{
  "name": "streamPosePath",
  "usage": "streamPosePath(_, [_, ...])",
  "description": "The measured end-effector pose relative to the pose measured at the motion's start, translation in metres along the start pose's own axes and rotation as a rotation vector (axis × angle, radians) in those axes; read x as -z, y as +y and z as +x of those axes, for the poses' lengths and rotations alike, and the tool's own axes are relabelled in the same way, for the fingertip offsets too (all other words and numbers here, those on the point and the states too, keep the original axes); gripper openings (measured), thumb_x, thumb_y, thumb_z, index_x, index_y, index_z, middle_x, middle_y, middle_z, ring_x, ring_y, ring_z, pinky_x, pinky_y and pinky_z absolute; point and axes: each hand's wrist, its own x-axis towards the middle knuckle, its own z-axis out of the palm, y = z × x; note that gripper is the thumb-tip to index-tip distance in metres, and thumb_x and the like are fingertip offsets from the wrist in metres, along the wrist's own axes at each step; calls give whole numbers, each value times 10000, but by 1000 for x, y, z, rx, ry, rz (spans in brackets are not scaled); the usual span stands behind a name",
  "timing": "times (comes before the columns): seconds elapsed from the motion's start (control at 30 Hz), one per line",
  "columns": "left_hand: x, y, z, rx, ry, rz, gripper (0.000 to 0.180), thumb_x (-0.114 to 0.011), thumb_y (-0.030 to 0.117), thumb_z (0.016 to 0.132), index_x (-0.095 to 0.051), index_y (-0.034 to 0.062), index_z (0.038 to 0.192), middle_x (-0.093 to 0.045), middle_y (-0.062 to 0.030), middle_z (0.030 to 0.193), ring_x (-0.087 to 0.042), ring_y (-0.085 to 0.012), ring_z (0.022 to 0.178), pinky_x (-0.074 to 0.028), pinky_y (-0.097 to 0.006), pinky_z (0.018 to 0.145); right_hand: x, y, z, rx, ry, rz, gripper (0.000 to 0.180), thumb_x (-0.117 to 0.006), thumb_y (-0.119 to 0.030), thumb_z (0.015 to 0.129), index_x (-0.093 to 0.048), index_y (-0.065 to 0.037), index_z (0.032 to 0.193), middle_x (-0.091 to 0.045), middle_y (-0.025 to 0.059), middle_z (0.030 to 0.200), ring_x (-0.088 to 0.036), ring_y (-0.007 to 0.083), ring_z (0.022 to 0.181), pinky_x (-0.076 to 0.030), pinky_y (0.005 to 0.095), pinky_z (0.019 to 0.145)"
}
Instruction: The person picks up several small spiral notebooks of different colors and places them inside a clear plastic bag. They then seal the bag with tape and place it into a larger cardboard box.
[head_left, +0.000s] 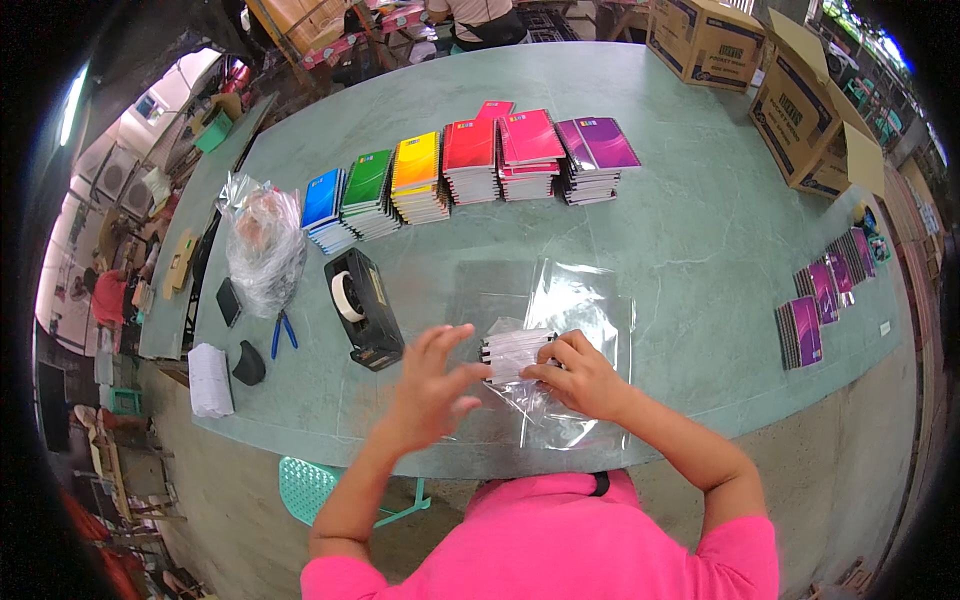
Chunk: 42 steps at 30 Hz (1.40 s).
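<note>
In front of me a small stack of spiral notebooks stands with its page edges and dark coil ends upward, partly wrapped in a clear plastic bag. My right hand grips the stack's right end, thumb and fingers pinching the plastic there. Beside the left end hovers my left hand, fingers spread and holding nothing. Flat clear plastic sheets lie under and beyond the stack. Close to my left hand, a black tape dispenser carries a roll of tape.
Across the far side runs a row of notebook stacks, from blue to purple. Bundled notebooks lie at right, below open cardboard boxes. At left are crumpled plastic, blue-handled pliers and a white roll.
</note>
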Motion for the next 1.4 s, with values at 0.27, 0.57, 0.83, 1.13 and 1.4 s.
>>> streamPosePath(0.27, [-73, -1, 2, -59, 381, 20, 306, -769, 137, 594, -683, 163, 886, -420, -130, 1287, -371, -344, 1171, -298, -437, 968, 1, -2, 9, -84, -5, 77, 293, -693, -62, 644, -637, -91, 931, -549, 50, 901, -482, 249, 823, -433, 334, 720])
streamPosePath(0.57, [-81, -20, -7, 413, 234, -641, 895, -856, 271, 502, -422, 97, 1265, -488, -119, 1187, -481, -263, 1064, -403, -363, 902, -6, -13, 17, -304, 43, 154, 196, -713, -109, 669, -641, -62, 846, -561, 57, 853, -502, 254, 823, -432, 340, 731])
streamPosePath(0.83, [-70, -56, 25, 441, -101, -746, 521, -793, 158, 611, -585, 58, 1079, -598, -77, 985, -557, -190, 934, -430, -288, 827, -3, 7, 36, -750, 106, 425, 443, -832, -183, 553, -652, -53, 937, -541, 49, 878, -528, 182, 786, -434, 305, 705])
streamPosePath(1.13, [-47, -6, 22, -70, -207, 106, 168, -614, 144, 737, -554, 5, 807, -539, -104, 805, -524, -263, 793, -459, -362, 679, -1, -3, 42, -191, -19, -71, 166, -660, -78, 620, -614, -56, 777, -541, 63, 771, -508, 233, 733, -425, 349, 678])
streamPosePath(1.4, [-60, 5, -7, -132, -44, 127, 205, -567, 76, 639, -558, -20, 820, -519, -102, 752, -512, -262, 745, -442, -335, 659, 19, -24, 46, -240, -219, 12, 257, -547, -13, 718, -595, -44, 969, -592, 81, 1003, -536, 246, 991, -414, 378, 834])
